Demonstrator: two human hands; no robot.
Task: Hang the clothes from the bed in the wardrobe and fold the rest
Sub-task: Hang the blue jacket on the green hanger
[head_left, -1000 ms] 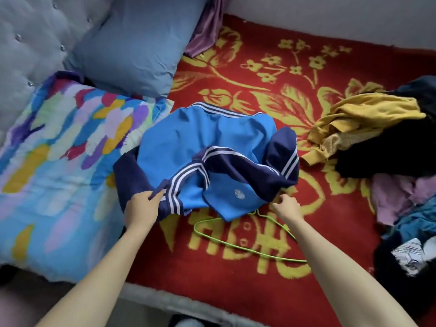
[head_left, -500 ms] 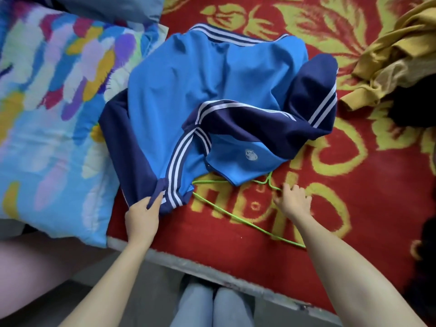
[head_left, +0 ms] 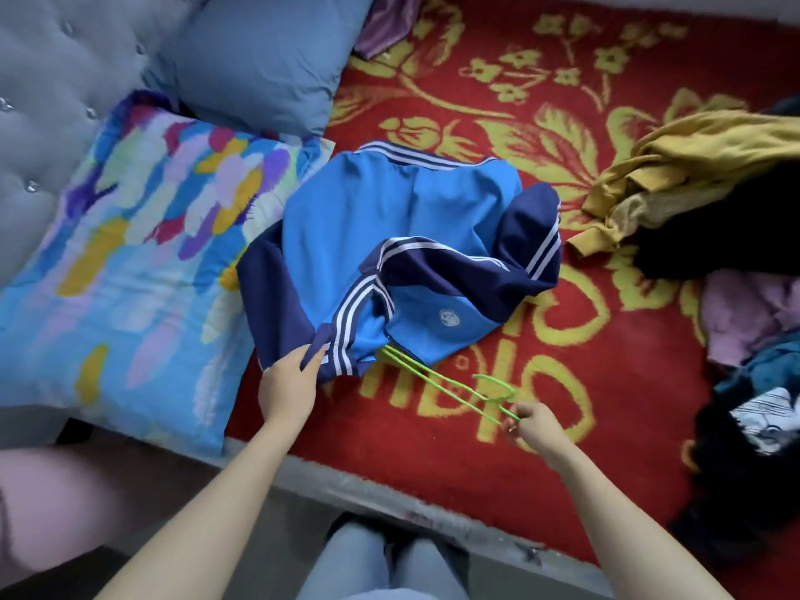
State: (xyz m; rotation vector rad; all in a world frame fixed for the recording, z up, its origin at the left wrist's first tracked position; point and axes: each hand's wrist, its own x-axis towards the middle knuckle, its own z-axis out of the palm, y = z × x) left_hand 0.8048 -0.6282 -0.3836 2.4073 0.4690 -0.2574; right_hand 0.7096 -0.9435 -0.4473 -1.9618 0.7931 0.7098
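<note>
Two pillows (head_left: 130, 262), red floral blanket (head_left: 476, 461), left hand (head_left: 288, 389) pinching blue jacket (head_left: 368, 218), right hand (head_left: 537, 428) gripping green hanger (head_left: 450, 385).

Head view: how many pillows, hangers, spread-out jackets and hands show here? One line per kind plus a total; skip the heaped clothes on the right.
Pillows: 2, grey-blue pillow and colourful pillow
Hangers: 1, green hanger
Jackets: 1, blue jacket
Hands: 2, left hand and right hand
Total: 6
</note>
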